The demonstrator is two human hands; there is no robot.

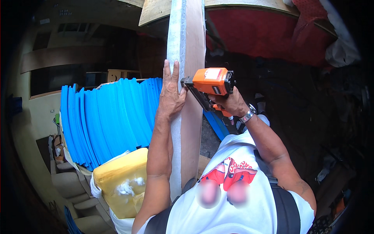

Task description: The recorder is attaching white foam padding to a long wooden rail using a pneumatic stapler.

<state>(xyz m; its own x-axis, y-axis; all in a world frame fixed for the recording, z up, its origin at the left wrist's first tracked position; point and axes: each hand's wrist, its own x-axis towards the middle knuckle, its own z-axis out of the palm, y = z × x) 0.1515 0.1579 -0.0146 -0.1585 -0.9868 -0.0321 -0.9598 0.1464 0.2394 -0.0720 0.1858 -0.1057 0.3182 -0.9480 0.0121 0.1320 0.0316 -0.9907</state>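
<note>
A long, narrow wooden panel [193,46] runs away from me, with a pale grey fabric strip [176,35] along its left side. My left hand [170,91] presses on that strip, two fingers stretched forward and the thumb toward the panel's middle. My right hand [231,102] is wrapped round the handle of an orange staple gun [210,80] with a black magazine. The gun's nose is at the strip's edge, just right of my left fingers; whether it touches cannot be told. A metal watch [248,113] is on my right wrist.
Left of the panel stand many bright blue curved sheets [113,117]. Nearer me sits a yellow foam block [122,183] with white stuffing on it. Beige seats [74,187] are at lower left. Red fabric [265,35] hangs beyond, under a wooden board [249,4].
</note>
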